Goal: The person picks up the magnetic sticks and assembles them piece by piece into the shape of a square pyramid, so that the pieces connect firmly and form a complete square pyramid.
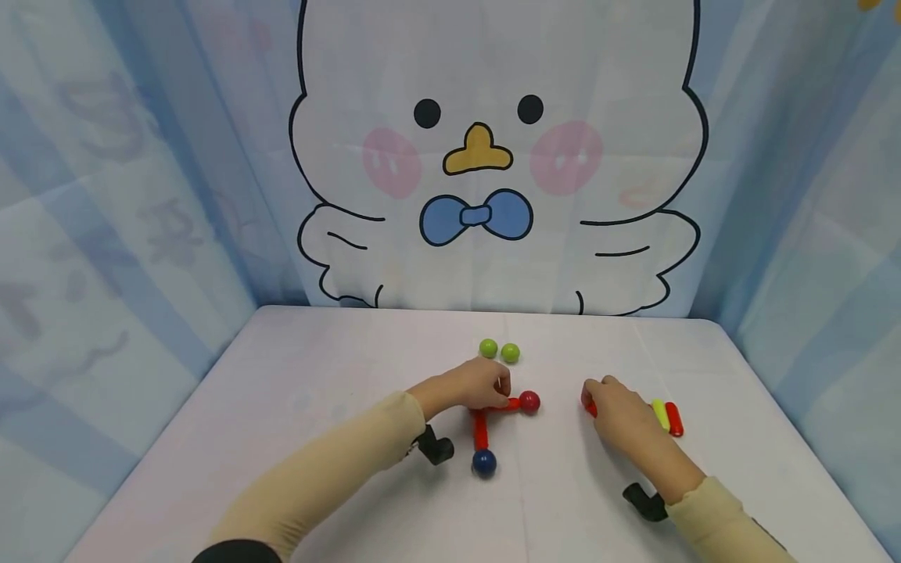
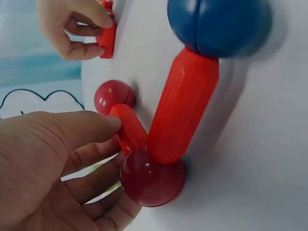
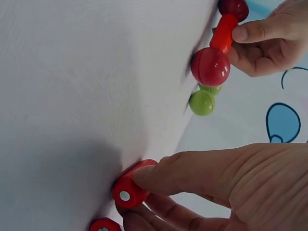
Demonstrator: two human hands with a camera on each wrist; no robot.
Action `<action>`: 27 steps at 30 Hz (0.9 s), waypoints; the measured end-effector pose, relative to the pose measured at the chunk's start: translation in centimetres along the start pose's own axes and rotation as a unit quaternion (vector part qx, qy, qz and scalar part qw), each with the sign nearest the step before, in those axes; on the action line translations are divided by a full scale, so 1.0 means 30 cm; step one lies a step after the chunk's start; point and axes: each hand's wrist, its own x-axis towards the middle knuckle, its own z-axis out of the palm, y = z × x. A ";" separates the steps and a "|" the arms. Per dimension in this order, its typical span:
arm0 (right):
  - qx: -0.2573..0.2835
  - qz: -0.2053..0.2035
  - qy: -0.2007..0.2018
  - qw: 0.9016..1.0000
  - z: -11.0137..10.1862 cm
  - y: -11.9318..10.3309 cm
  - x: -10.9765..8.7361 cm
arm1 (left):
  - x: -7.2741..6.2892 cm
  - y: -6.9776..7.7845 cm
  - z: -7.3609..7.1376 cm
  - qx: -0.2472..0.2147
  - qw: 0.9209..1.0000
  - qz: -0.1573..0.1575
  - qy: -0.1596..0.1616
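My left hand pinches a red magnetic rod between thumb and fingers. A red ball caps that rod's right end, and a darker red ball joins its other end to a second red rod. That second rod points toward me and ends in a blue ball, so the joined pieces form a corner on the table. To the right, my right hand grips a loose red rod by its sides, its silvery end facing the right wrist camera.
Two green balls sit behind my left hand. Beside my right hand lie a yellow-green rod and a red rod. A white cloth covers the table, with a printed curtain along its back edge.
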 end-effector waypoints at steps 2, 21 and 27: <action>0.011 0.003 -0.005 1.000 0.001 0.002 0.005 | -0.006 -0.014 -0.002 -0.008 1.000 -0.010 0.006; 0.094 -0.024 -0.018 0.995 0.044 -0.116 0.088 | -0.073 -0.121 0.049 -0.184 0.978 -0.084 0.055; 0.113 -0.028 -0.030 0.993 0.051 -0.169 0.110 | -0.090 -0.121 0.059 -0.216 0.969 -0.100 0.066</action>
